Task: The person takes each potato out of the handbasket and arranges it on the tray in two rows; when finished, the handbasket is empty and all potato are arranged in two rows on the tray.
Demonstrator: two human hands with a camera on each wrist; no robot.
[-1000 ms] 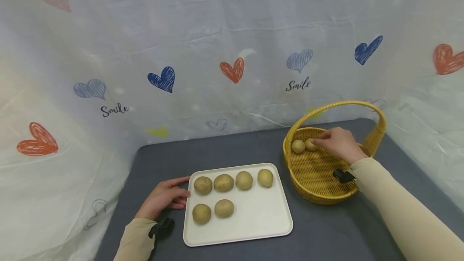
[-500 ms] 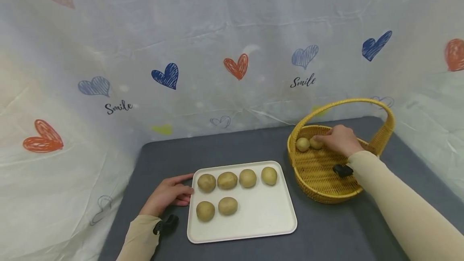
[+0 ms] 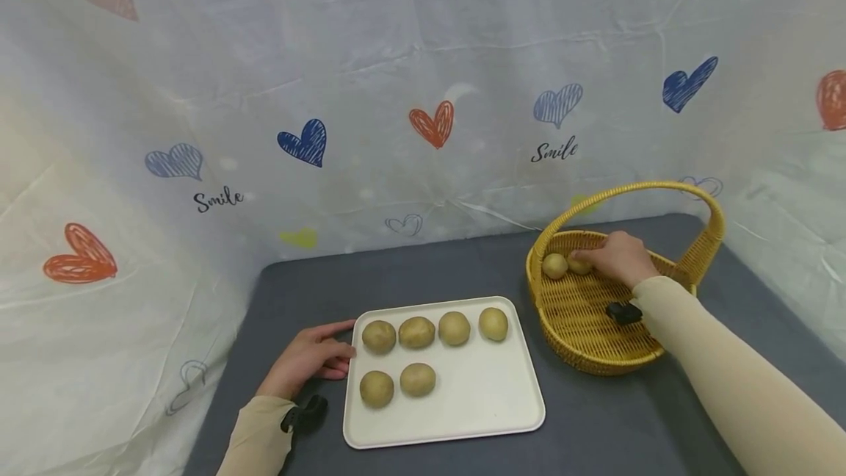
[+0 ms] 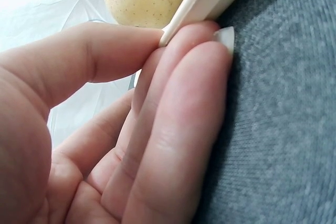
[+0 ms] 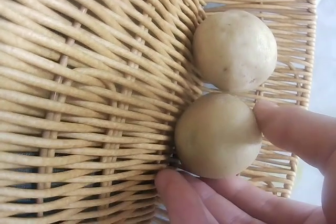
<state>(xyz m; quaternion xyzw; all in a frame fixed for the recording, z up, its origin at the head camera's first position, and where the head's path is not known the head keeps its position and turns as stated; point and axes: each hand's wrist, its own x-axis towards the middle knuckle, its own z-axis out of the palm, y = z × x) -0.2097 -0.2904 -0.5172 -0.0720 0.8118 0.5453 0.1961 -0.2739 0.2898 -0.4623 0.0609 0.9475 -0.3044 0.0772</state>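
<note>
In the yellow wicker basket (image 3: pixel 575 314), my right hand (image 3: pixel 621 257) holds a round potato (image 5: pixel 218 136) between thumb and fingers. A second potato (image 5: pixel 234 51) lies against it, by the basket's wall. My left hand (image 3: pixel 307 358) is at the left edge of a white rectangular tray (image 3: pixel 476 395). Its thumb and fingers (image 4: pixel 189 93) pinch the tray's rim (image 4: pixel 191 9). Several potatoes sit on the tray: a back row that includes an oval potato (image 3: pixel 416 332), and a front-left pair with a rounder potato (image 3: pixel 377 389).
The basket's tall arched handle (image 3: pixel 634 188) rises over the right hand. A dark grey cloth (image 3: pixel 396 270) covers the table. Behind and at the sides hangs a white sheet (image 3: pixel 370 57) printed with hearts. Each wrist wears a black camera (image 3: pixel 305 414).
The head view has shifted slightly, so tray and basket appear a little further right. Both hands keep their places, the right still on the potato in the basket.
</note>
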